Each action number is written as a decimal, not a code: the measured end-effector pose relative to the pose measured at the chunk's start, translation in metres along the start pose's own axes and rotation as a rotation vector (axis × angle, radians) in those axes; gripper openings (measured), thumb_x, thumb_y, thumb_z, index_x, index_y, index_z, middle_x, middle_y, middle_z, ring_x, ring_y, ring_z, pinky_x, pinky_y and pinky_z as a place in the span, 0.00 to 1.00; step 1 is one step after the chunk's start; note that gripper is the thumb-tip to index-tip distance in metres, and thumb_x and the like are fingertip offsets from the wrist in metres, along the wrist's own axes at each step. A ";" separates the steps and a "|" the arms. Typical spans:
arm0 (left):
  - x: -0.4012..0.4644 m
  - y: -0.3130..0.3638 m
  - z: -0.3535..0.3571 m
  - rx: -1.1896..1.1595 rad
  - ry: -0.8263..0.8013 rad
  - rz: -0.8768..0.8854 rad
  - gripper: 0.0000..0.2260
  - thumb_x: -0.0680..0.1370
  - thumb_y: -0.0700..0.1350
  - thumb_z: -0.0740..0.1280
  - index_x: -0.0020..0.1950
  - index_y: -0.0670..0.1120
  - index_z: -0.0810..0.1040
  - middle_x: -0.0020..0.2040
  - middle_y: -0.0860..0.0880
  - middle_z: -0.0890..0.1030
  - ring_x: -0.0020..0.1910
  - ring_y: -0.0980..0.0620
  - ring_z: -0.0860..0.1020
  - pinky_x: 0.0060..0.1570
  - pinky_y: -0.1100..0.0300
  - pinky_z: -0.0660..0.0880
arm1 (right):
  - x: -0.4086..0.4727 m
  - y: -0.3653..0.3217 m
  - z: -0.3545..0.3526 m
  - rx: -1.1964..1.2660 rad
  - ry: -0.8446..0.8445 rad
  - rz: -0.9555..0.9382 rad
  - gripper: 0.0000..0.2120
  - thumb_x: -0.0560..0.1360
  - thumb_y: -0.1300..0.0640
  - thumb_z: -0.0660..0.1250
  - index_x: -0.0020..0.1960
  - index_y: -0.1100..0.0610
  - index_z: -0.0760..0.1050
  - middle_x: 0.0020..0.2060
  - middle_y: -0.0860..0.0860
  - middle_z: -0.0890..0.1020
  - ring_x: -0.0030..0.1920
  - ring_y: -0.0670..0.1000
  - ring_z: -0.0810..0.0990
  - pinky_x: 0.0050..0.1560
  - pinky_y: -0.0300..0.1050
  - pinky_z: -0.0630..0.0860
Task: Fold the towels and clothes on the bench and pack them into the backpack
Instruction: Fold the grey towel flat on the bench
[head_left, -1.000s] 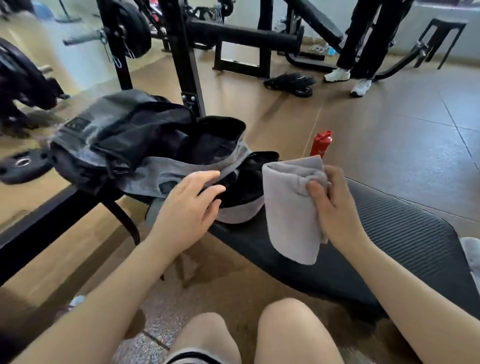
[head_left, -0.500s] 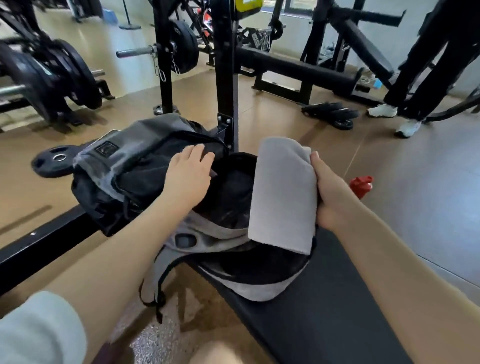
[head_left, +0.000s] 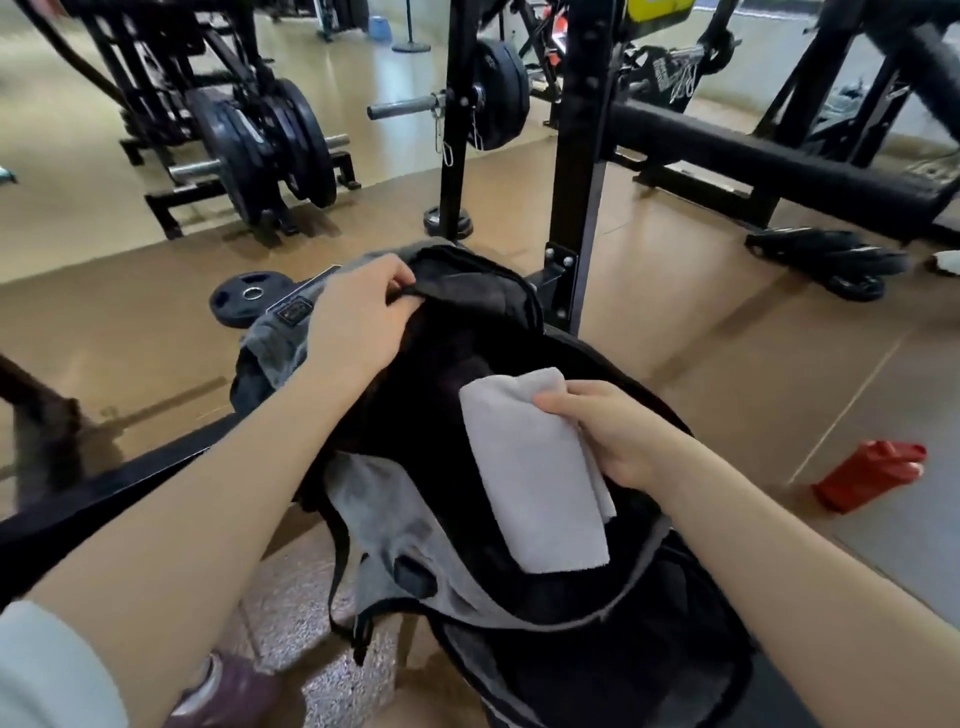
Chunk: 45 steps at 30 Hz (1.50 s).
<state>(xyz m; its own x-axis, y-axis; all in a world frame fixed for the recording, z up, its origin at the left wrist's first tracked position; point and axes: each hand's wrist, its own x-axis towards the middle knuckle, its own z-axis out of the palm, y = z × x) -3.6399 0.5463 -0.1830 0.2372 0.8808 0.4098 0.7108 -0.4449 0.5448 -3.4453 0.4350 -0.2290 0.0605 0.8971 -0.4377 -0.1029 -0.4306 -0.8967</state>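
While the left hand (head_left: 358, 317) pinches the dark upper flap of the grey-and-black fabric backpack (head_left: 395, 530) and holds it up, the right hand (head_left: 608, 431) grips the folded light-grey terry towel (head_left: 535, 478), fingers curled round its edge. Towel: inside the backpack's black open mouth, tilted, lower end against the grey lining. Backpack: apparently resting on the black padded bench (head_left: 779, 696), mostly hidden. Nearby floor: red plastic bottle (head_left: 867, 475) lying on its side; round black weight plate (head_left: 252, 299).
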 end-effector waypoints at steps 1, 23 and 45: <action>0.000 0.003 -0.002 -0.013 0.010 0.030 0.05 0.75 0.42 0.67 0.50 0.43 0.78 0.46 0.46 0.81 0.45 0.47 0.77 0.44 0.59 0.69 | 0.007 -0.003 0.008 -0.007 -0.040 -0.005 0.09 0.77 0.59 0.64 0.52 0.63 0.79 0.45 0.55 0.84 0.44 0.50 0.83 0.45 0.42 0.78; -0.031 -0.008 -0.001 -0.177 0.120 0.162 0.09 0.73 0.46 0.69 0.40 0.41 0.78 0.29 0.52 0.76 0.34 0.55 0.75 0.33 0.65 0.67 | 0.081 0.054 0.065 -1.674 -0.049 -0.597 0.32 0.79 0.43 0.52 0.76 0.49 0.42 0.76 0.54 0.40 0.76 0.55 0.43 0.74 0.49 0.45; -0.179 0.070 0.018 -0.185 -0.271 0.781 0.18 0.74 0.50 0.58 0.58 0.42 0.75 0.55 0.46 0.77 0.62 0.46 0.68 0.62 0.62 0.60 | -0.205 0.128 0.006 -1.148 0.709 -0.497 0.07 0.77 0.57 0.64 0.52 0.56 0.79 0.47 0.49 0.82 0.49 0.50 0.79 0.49 0.41 0.71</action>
<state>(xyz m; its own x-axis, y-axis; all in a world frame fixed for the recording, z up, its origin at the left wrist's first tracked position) -3.6212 0.3604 -0.2312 0.7828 0.3070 0.5412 0.1626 -0.9405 0.2983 -3.4766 0.1970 -0.2538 0.3591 0.8848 0.2969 0.8972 -0.2397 -0.3708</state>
